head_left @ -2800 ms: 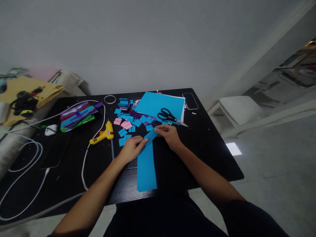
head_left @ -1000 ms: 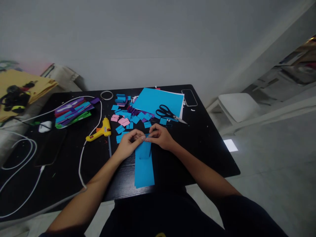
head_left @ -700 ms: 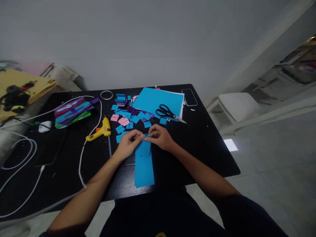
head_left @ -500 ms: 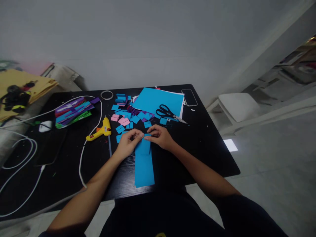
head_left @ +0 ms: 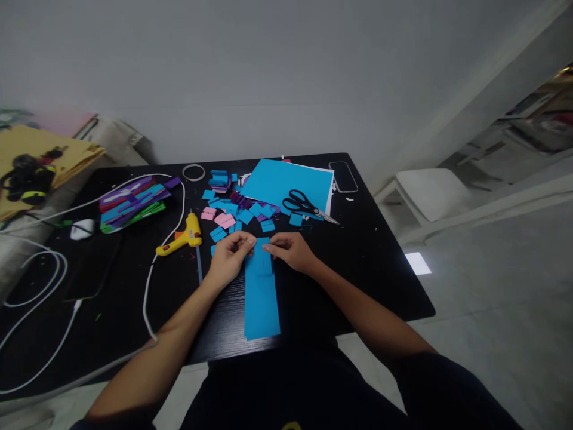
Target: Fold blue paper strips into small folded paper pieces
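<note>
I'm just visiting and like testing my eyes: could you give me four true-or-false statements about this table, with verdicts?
1. The left hand and right hand both touch blue paper. True.
2. The scissors lie on the pink pieces. False: the scissors lie partly on the large blue sheet.
3. The glue gun is yellow. True.
4. The seat beside the table is black. False: the seat is white.

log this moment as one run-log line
left hand: on small strip, top-left corner; right hand: thumb on its right side; long strip: beneath; scissors: partly on blue sheet; glue gun: left of hands
</note>
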`<move>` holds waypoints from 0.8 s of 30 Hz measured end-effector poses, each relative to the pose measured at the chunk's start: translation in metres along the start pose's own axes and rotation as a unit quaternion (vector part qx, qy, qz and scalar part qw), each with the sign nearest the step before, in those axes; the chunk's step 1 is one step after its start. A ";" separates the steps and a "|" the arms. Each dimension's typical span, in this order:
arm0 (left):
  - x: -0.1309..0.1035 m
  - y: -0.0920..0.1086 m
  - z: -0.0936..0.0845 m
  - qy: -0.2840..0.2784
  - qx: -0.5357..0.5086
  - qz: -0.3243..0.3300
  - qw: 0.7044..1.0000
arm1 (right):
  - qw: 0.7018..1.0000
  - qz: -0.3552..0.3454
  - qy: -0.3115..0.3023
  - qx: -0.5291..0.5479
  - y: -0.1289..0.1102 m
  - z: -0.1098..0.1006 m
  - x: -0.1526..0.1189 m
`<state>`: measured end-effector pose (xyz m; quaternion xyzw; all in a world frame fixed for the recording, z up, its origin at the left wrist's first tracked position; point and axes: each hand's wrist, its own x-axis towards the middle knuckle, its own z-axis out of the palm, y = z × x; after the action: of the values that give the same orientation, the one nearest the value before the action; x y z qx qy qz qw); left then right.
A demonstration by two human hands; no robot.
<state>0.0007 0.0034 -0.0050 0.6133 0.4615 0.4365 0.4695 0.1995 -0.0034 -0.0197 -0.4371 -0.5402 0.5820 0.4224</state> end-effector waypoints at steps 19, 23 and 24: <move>-0.007 -0.007 0.006 -0.067 0.048 -0.006 0.997 | 0.980 0.008 0.168 0.107 -0.003 -0.011 0.007; -0.007 -0.005 0.007 -0.078 0.059 0.004 0.995 | 0.977 0.006 0.180 0.111 -0.005 -0.013 0.007; -0.007 -0.004 0.007 -0.077 0.054 0.010 0.995 | 0.977 0.006 0.183 0.110 -0.005 -0.013 0.007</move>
<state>0.0059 -0.0041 -0.0106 0.6742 0.4410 0.3668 0.4652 0.2107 0.0070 -0.0159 -0.4903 -0.3834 0.5509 0.5559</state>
